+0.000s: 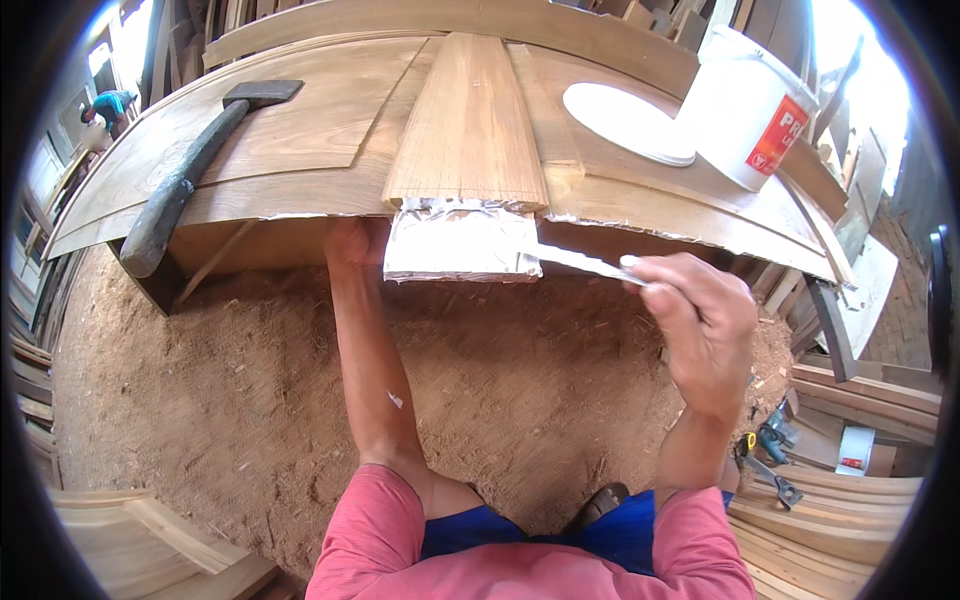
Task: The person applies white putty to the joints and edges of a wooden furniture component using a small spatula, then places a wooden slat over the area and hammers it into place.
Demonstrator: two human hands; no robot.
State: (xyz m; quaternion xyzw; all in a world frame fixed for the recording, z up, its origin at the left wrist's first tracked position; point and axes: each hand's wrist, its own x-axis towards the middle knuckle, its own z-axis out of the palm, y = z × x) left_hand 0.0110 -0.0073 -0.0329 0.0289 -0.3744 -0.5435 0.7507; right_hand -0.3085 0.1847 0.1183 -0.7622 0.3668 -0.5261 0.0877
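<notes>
My right hand (700, 320) pinches a thin stick (585, 262) coated in white glue. The stick's far end touches the glue-covered tongue (455, 245) at the near end of a wide wooden board (465, 120). White paste covers the tongue's upper face and runs along the board's shoulder. My left hand (352, 245) reaches beneath the near edge of the wooden panel (300, 150), just left of the tongue; its fingers are hidden. More white glue lines the panel's near edge on both sides, and a smear of it marks my left forearm.
On the panel's left lies a hammer (190, 180), its handle overhanging the near edge. A white bucket (745, 110) and a round white lid (628, 123) sit at right. A cordless drill (775, 437) rests on stacked boards (830, 515) at lower right. Sawdust covers the floor (520, 390). Another person (110, 108) bends over at far left.
</notes>
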